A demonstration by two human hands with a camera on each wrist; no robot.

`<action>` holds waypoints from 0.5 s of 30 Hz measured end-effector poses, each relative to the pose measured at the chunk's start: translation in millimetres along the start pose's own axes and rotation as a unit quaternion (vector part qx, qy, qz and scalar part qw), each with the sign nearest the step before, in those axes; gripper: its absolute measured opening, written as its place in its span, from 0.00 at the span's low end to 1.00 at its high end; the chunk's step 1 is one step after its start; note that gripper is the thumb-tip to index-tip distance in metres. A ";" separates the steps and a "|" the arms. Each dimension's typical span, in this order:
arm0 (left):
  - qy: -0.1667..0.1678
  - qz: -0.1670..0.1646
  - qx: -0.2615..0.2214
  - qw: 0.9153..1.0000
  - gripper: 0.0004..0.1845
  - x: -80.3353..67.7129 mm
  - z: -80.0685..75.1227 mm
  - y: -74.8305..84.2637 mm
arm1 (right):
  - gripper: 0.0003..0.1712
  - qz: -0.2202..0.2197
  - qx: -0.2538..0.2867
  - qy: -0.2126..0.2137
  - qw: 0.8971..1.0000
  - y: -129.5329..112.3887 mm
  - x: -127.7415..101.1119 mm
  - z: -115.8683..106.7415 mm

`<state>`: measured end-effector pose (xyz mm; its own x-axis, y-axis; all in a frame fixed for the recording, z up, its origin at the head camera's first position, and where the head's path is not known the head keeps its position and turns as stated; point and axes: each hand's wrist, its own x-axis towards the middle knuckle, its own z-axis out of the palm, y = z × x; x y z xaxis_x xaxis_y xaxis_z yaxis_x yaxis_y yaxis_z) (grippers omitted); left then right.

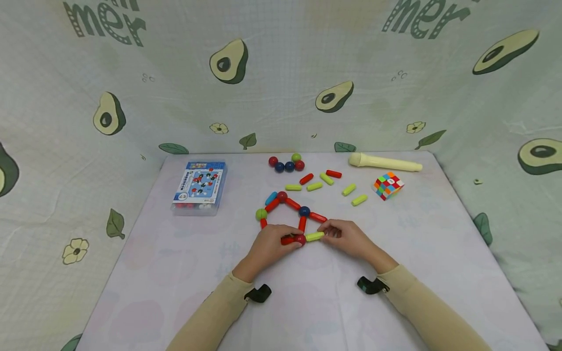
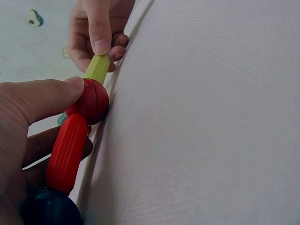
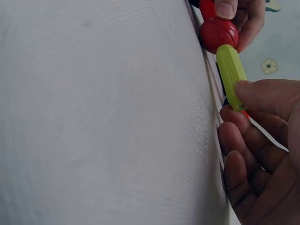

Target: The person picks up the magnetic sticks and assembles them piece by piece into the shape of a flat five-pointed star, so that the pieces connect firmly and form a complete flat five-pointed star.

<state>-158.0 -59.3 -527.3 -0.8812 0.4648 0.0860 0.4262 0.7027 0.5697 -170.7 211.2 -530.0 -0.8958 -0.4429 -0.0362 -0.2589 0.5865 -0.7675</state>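
While both hands meet at the tabletop [image 1: 184, 273]:
- Left hand [image 1: 268, 248]: grip pinching one red ball [image 1: 300, 239].
- Right hand [image 1: 349, 239]: grip pinching one green rod [image 1: 314, 236].
- Loose balls [image 1: 287, 164]: five.

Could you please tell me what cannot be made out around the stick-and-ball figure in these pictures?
- Head view: the right hand covers the far end of the green stick.
- Head view: the left hand hides part of the red stick.
- Head view: print on the box is too small to read.
- Left wrist view: the dark blue ball is cut by the bottom edge.
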 end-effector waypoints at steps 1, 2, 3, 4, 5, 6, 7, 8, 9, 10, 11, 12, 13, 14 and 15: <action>0.000 0.000 -0.001 1.000 0.19 0.0 0.2 0.0 | 0.11 0.001 0.000 0.000 1.000 0.1 -0.1 0.2; -0.001 0.000 -0.001 1.000 0.19 0.0 0.3 -0.1 | 0.11 0.001 0.001 0.000 1.000 0.7 -0.3 0.4; -0.001 0.000 -0.002 1.000 0.19 0.0 0.4 -0.2 | 0.10 0.001 0.002 0.000 1.000 1.6 -0.3 0.6; -0.001 -0.001 -0.002 1.000 0.19 0.0 0.6 -0.3 | 0.10 0.003 0.002 0.000 1.000 2.0 -0.5 0.7; -0.001 -0.001 -0.003 1.000 0.19 0.0 0.8 -0.4 | 0.10 0.004 0.001 0.001 1.000 2.6 -0.6 0.9; -0.001 -0.001 -0.003 1.000 0.19 0.0 1.0 -0.7 | 0.10 0.004 0.002 0.001 1.000 3.1 -0.7 1.0; -0.001 -0.002 -0.002 1.000 0.19 -0.1 1.2 -1.0 | 0.10 0.003 0.001 0.001 1.000 3.6 -0.7 1.1; 0.000 -0.002 -0.002 1.000 0.19 -0.1 1.2 -1.3 | 0.10 0.003 0.001 0.002 1.000 4.1 -0.8 1.2; -0.001 -0.002 -0.001 1.000 0.19 -0.1 1.3 -1.6 | 0.10 0.003 0.001 0.003 1.000 4.6 -0.8 1.3; 0.000 -0.001 -0.001 1.000 0.19 -0.1 1.4 -1.8 | 0.10 0.002 0.001 0.003 1.000 4.7 -1.0 1.3; -0.001 -0.001 -0.001 1.000 0.19 -0.1 1.4 -1.9 | 0.10 0.000 0.000 0.004 1.000 5.1 -1.0 1.4; -0.001 -0.001 -0.001 1.000 0.19 -0.2 1.3 -1.9 | 0.10 -0.003 0.000 0.004 1.000 5.5 -1.1 1.5; -0.001 0.000 0.000 1.000 0.19 -0.2 1.2 -1.8 | 0.10 -0.004 -0.001 0.003 1.000 5.7 -1.1 1.6; -0.001 -0.001 -0.001 1.000 0.19 -0.3 1.2 -1.6 | 0.10 -0.005 -0.001 0.003 1.000 5.8 -1.1 1.6; -0.001 -0.001 -0.001 1.000 0.19 -0.2 1.2 -1.4 | 0.10 -0.007 -0.002 0.004 1.000 5.7 -1.1 1.5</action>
<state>-158.1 -59.7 -529.1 -0.8819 0.4641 0.0826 0.4232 0.7025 0.5722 -170.7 214.0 -535.3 -0.8948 -0.4459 -0.0210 -0.2724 0.5826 -0.7657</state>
